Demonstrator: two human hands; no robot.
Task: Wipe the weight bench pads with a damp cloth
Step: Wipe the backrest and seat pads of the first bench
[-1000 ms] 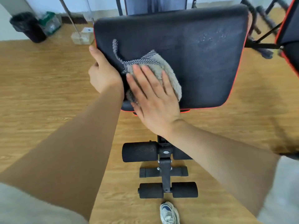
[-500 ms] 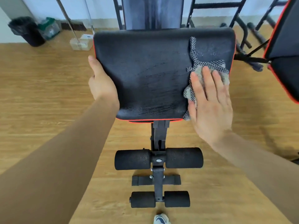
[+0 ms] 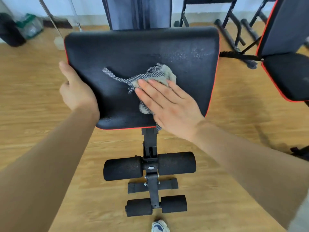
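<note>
Right hand (image 3: 168, 106): laid flat, palm down, fingers straight and slightly spread. It presses on a crumpled grey fluffy cloth with black-and-white checked trim (image 3: 157, 74). Fingertips point up and to the left. The heel of the hand sits near the pad's near right corner.

Left hand (image 3: 76, 91): grips the left edge of the pad. The thumb lies along the top of the edge; the fingers wrap under it and are mostly hidden.

Cloth: it lies on the middle of the black vinyl seat pad with red piping (image 3: 133, 52), partly under the right hand. One narrow checked strip trails out to the left across the pad. A small corner hangs over the near edge beside the wrist.

Seat pad: fine droplets (image 3: 184, 54) show on the far right part of the surface. Behind it stands an upright dark back pad (image 3: 138, 12).

Below the pad, a black metal post (image 3: 149, 141) carries two pairs of black foam rollers, the larger pair (image 3: 122, 168) above the smaller pair (image 3: 139, 207).

A white and blue shoe (image 3: 159, 226) shows at the bottom edge. The light wooden floor (image 3: 33, 114) lies beneath. A second black bench with red piping (image 3: 287, 72) stands to the right. A black bin (image 3: 8, 30) stands at far left.
</note>
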